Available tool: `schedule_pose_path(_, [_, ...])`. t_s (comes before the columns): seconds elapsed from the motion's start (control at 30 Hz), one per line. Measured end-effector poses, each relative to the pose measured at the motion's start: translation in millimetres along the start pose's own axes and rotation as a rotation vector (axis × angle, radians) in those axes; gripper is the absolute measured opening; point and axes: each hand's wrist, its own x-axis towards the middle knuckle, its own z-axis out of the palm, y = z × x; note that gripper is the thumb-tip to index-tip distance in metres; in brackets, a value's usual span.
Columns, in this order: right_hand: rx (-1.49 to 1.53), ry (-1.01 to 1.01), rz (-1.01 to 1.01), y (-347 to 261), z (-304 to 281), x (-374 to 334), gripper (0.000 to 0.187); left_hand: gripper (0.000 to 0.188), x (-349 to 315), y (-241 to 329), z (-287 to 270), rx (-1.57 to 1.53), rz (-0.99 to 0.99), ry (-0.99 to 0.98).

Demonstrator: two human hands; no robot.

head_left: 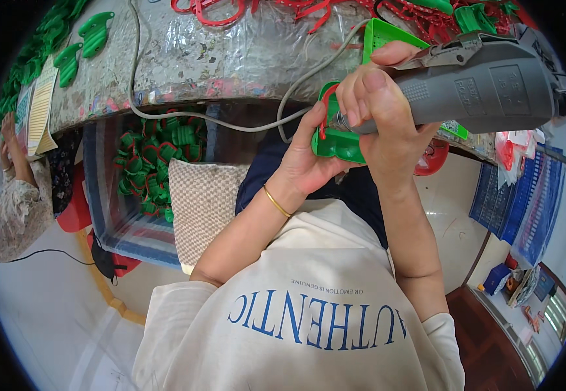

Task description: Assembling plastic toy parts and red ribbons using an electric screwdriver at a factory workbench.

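My left hand (301, 161) holds a green plastic shell (338, 146) with a red curved strip (324, 120) lying across it. A grey electric screwdriver (485, 88) is in my right hand (384, 98), fingers wrapped round its front end. Its tip points down and left into the shell, by the red strip. Whether it touches a screw is hidden behind my fingers. A metal lever runs along the top of the tool, under my right thumb.
A worn table (192, 58) with taped film spans the top. Red pieces (218, 10) and loose green parts (94, 32) lie on it, beside a green basket (387, 32). A grey cable (133, 65) hangs over the edge. Below is a bin (104, 215) of green-and-red pieces. Another person's hand (11, 140) is far left.
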Motion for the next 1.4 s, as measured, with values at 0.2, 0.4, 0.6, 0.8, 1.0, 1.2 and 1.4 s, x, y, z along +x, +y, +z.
schedule_pose_path(0.2, [0.064, 0.028, -0.01, 4, -4, 0, 0.017, 0.057, -2, 2, 4, 0.027, -0.02, 0.022])
schedule_pose_path(0.4, [0.009, -0.114, 0.05, -13, 1, 6, 0.023, 0.057, -4, 8, 4, 0.112, 0.012, -0.029])
schedule_pose_path(0.6, [0.049, -0.083, -0.043, -53, -14, 43, 0.025, 0.068, -41, 41, -8, 0.164, 0.118, -0.11])
schedule_pose_path(0.8, [-0.013, -0.041, 0.049, -92, -64, 84, 0.036, 0.083, -153, 124, -91, -0.044, 0.571, -0.01])
schedule_pose_path(1.0, [-0.184, 0.107, -0.008, -90, -97, 98, 0.029, 0.072, -239, 161, -151, 0.271, 0.822, 0.746])
schedule_pose_path(1.2, [-0.342, 0.289, -0.133, -94, -106, 98, 0.033, 0.037, -179, 197, -60, 1.637, 1.132, 0.989])
schedule_pose_path(1.4, [-0.293, 0.235, -0.174, -89, -101, 101, 0.039, 0.055, -78, 367, -13, 2.445, 1.606, 1.057])
